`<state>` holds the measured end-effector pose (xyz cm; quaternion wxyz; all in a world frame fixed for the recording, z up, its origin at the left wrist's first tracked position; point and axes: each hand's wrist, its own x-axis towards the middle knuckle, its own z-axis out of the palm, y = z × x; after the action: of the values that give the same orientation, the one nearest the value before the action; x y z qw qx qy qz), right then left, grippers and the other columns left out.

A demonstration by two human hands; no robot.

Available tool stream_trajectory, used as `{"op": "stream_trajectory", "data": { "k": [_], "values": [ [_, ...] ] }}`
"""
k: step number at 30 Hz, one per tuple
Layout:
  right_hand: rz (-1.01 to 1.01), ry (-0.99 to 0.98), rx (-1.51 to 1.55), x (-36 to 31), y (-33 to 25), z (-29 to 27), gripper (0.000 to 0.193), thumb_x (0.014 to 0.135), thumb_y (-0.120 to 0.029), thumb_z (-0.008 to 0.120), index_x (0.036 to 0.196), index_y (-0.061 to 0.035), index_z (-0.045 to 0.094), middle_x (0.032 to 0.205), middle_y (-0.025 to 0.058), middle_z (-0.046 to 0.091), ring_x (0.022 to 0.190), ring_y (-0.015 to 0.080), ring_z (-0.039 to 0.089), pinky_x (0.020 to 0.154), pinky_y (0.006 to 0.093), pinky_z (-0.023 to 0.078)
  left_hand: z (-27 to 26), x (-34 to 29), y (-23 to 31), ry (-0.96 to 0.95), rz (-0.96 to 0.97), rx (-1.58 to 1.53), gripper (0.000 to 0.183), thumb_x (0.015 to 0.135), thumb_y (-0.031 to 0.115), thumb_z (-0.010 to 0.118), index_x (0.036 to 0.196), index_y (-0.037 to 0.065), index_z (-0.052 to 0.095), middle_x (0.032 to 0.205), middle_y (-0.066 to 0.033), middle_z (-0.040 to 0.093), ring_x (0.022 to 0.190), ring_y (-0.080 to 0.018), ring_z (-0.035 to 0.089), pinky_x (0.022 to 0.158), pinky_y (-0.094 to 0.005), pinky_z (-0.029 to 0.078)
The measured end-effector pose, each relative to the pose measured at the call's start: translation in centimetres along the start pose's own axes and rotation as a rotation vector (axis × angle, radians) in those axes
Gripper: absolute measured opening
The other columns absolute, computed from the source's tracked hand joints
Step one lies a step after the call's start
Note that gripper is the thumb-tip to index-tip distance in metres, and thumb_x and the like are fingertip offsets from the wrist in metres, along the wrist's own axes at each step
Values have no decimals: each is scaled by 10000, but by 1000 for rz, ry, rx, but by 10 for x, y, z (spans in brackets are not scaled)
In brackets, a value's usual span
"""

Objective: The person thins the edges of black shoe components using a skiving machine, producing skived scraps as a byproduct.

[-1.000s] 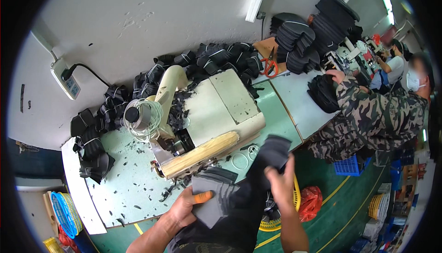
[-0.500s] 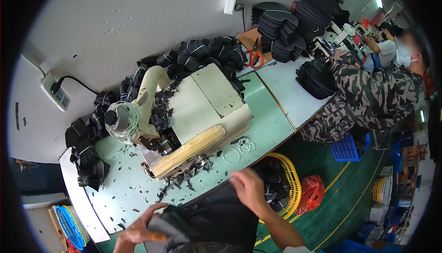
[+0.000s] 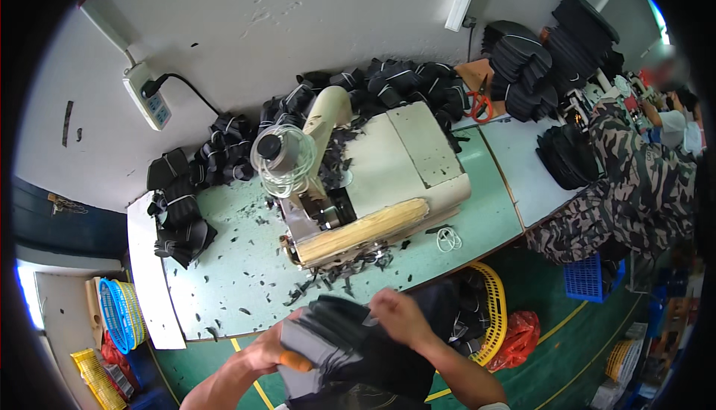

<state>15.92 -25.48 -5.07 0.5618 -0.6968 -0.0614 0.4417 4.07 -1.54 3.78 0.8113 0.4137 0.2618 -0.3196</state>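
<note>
My left hand (image 3: pixel 272 348) is closed around a thick stack of dark grey and black fabric pieces (image 3: pixel 321 343), held low in front of me. An orange finger cover (image 3: pixel 296 361) is on that hand's thumb. My right hand (image 3: pixel 403 319) is pinched shut at the far right side of the stack. A small pale bit shows by its fingertips, apparently the white band; blur hides most of it. Beyond, on the green table (image 3: pixel 231 253), lies a tangle of white bands (image 3: pixel 448 239).
A cream machine (image 3: pixel 388 164) stands among black scraps. Bundled black pieces (image 3: pixel 403 78) line the wall, with red-handled scissors (image 3: pixel 479 108) at their right end. A yellow basket (image 3: pixel 496 309) and a red bag (image 3: pixel 518 341) are at right. A person in camouflage (image 3: pixel 634 179) sits farther right.
One white loop has left the table, and my right hand has come back to the stack. My left hand has raised and turned the stack. The view has shifted left.
</note>
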Motion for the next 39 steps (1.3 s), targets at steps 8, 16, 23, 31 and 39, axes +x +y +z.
{"op": "stream_trajectory", "data": {
  "k": [8, 16, 23, 31, 39],
  "values": [
    [-526, -11, -58, -26, -49, 29, 234, 943, -241, 581, 999, -34, 674, 672, -9, 569, 675, 127, 533, 661, 302, 437, 14, 4, 9, -89, -21, -94, 918, 548, -2, 811, 1374, 35, 412, 1200, -91, 590, 1141, -195, 535, 1010, -329, 397],
    [-164, -845, 833, -74, -73, 30, 790, 948, -267, 584, 1537, -100, 83, 609, -36, 387, 552, 72, 372, 571, 246, 351, 29, 3, 29, 295, 95, 1339, 929, 674, 409, 781, 1392, -30, 386, 1213, -191, 598, 1046, -233, 611, 967, -325, 456],
    [200, -331, 995, -55, -1, -9, 320, 908, -152, 538, 637, -124, 369, 528, -1, 341, 496, 112, 361, 516, 257, 321, -43, -15, 25, -37, 224, -338, 771, 612, 116, 785, 1314, -12, 492, 1188, -147, 627, 1034, -203, 630, 923, -337, 495],
    [-55, -353, 144, -9, -12, 32, 140, 903, -150, 620, 929, -19, 661, 637, -59, 509, 531, 38, 415, 502, 197, 321, 1, 41, 13, -516, -334, 944, 814, 600, 319, 807, 1293, -9, 534, 1117, -166, 648, 1118, -239, 579, 988, -332, 418],
    [29, -785, 501, -65, -61, 34, 973, 897, -249, 690, 1535, -109, -30, 905, 136, 633, 711, 134, 602, 699, 270, 511, 26, 44, -12, 377, 140, 1253, 835, 657, 465, 779, 1323, 58, 484, 1126, -206, 643, 1040, -356, 627, 880, -435, 501]
  ]
}}
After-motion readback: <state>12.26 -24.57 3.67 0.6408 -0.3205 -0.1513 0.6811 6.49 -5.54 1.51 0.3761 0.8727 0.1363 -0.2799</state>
